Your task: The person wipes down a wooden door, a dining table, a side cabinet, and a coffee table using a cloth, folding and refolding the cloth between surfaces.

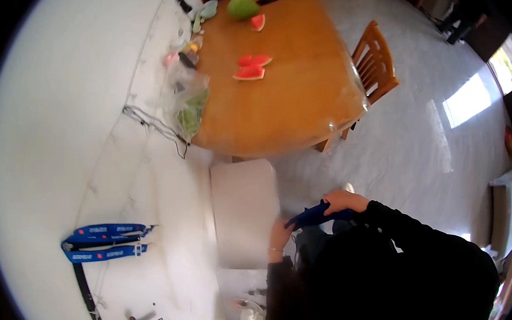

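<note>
A dark blue cloth item (311,216) stretches between my two hands in front of my body; its exact kind is not clear. My left hand (280,237) is closed on its lower left end. On the upper right side, my right hand (345,200) grips the same item with bent fingers. Black sleeves cover both arms. Just left of my hands is a beige flat-topped seat (243,204).
Ahead stands a wooden table (296,103) with watermelon slices (249,73), a green melon piece (243,7) and a plastic bag (189,109). A wooden chair (375,61) is at its right. Blue printed straps (105,241) lie against the white marbled surface at left.
</note>
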Available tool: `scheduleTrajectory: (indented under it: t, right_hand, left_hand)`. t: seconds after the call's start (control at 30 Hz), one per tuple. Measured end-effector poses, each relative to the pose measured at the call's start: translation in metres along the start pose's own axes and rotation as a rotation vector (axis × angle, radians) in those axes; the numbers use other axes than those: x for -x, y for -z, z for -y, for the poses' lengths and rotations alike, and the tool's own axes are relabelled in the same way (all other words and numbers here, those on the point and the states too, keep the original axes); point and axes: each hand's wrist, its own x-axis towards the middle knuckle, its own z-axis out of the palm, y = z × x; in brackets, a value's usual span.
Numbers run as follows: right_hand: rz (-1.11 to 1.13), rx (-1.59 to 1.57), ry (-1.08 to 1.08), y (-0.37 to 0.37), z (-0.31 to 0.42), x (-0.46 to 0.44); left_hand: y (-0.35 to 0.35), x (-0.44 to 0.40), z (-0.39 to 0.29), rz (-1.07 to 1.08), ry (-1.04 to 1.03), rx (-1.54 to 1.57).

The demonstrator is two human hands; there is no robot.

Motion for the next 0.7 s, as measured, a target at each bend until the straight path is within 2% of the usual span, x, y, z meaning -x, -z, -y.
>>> scheduleTrajectory:
  t: [0.07,0.1,0.13,0.2,0.23,0.33,0.47,0.5,0.57,0.63,0.7]
  right_hand:
    - [-0.016,0.02,0.025,0.011,0.003,0.015]
    - [-0.073,0.032,0.036,0.016,0.004,0.021]
    - [-0.128,0.042,0.042,0.021,0.002,0.028]
    - [-0.218,0.009,0.08,0.031,-0.011,0.044]
    - [-0.284,-0.011,0.115,0.036,-0.018,0.054]
    - [-0.357,-0.055,0.09,0.052,-0.059,0.095]
    - [-0.521,-0.09,-0.046,0.059,-0.13,0.195]
    - [-0.546,-0.123,-0.108,0.053,-0.155,0.218]
    - [-0.603,-0.171,-0.208,0.045,-0.197,0.266]
    - [-0.682,-0.232,-0.486,0.039,-0.218,0.325]
    - [-0.748,-0.283,-0.6,0.027,-0.233,0.371]
  left_hand:
    - [-0.012,-0.01,0.007,-0.34,-0.47,-0.21]
    - [-0.014,-0.005,-0.012,-0.284,-0.203,-0.097]
    - [-0.01,-0.005,-0.028,-0.277,-0.228,-0.119]
    - [-0.007,0.004,-0.081,-0.064,-0.016,-0.114]
    - [-0.004,0.016,-0.124,-0.022,0.027,-0.04]
    - [-0.045,0.002,-0.132,-0.014,-0.111,-0.222]
    - [-0.116,-0.016,-0.205,0.138,-0.245,-0.287]
    - [-0.138,-0.024,-0.225,0.249,-0.221,-0.256]
    - [-0.189,-0.037,-0.263,0.336,-0.31,-0.318]
    - [-0.231,-0.045,-0.315,0.52,-0.345,-0.407]
    - [-0.265,-0.051,-0.35,0.596,-0.448,-0.436]
